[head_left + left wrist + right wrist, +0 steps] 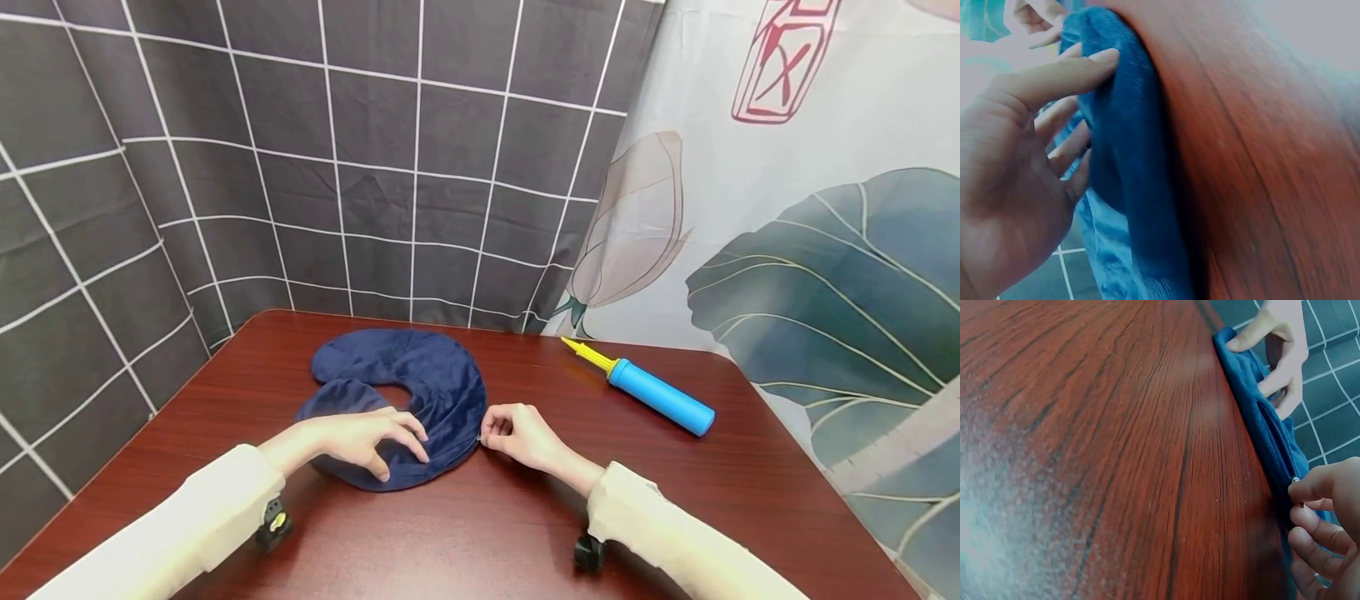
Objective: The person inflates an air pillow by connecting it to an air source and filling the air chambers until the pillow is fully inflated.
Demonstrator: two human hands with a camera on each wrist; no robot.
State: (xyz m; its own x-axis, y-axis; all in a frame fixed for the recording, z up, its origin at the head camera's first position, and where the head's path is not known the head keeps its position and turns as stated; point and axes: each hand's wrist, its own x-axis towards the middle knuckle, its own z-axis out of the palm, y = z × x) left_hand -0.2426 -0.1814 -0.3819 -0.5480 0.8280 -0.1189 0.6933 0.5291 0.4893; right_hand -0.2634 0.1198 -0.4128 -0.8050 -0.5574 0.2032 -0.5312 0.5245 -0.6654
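A dark blue U-shaped neck pillow (pixel 442 375) lies flat on the table, its fabric soft and wrinkled. My left hand (pixel 367 437) rests on its near part with the fingers spread; in the left wrist view the thumb (pixel 1079 75) touches the blue fabric. At the pillow's right edge my right hand (pixel 525 435) pinches a small zipper pull (pixel 1295 480) between thumb and forefinger. The zipper (pixel 1277 440) runs along the pillow's side, with its rows of teeth visible in the right wrist view. The pillow's underside is hidden.
A blue hand pump (pixel 663 396) with a yellow nozzle (pixel 588 354) lies at the back right of the reddish-brown wooden table (pixel 480 550). Behind the table hang a dark grid-patterned curtain (pixel 375 208) and a pale cloth (pixel 697 275) printed with leaves and a flower.
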